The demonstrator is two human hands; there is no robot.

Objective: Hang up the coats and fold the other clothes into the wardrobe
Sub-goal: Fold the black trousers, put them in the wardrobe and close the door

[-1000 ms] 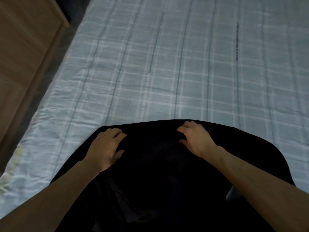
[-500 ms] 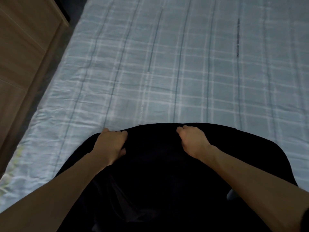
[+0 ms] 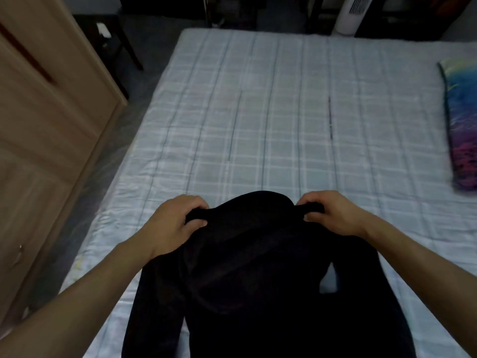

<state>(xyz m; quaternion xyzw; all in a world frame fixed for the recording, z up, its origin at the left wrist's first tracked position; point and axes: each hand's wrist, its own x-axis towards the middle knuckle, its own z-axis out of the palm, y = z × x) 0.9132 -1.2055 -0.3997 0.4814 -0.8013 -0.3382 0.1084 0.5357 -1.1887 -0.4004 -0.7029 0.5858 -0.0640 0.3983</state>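
A black garment (image 3: 258,275) hangs from both my hands over the near edge of the bed (image 3: 284,120). My left hand (image 3: 175,223) grips its top left edge, fingers curled over the cloth. My right hand (image 3: 333,215) pinches the top right edge between thumb and fingers. The top edge bulges up between the hands. A sleeve trails down at the lower left, and the garment's lower part runs out of view at the bottom.
A light wooden wardrobe (image 3: 44,130) stands close along the bed's left side, with a narrow strip of floor between. A colourful pillow (image 3: 462,120) lies at the bed's right edge. A white tower fan (image 3: 351,14) and dark furniture stand beyond the bed.
Both hands have closed on the garment's top edge and lifted it off the bed. My view has tilted up, so the far end of the bed and the room show now.
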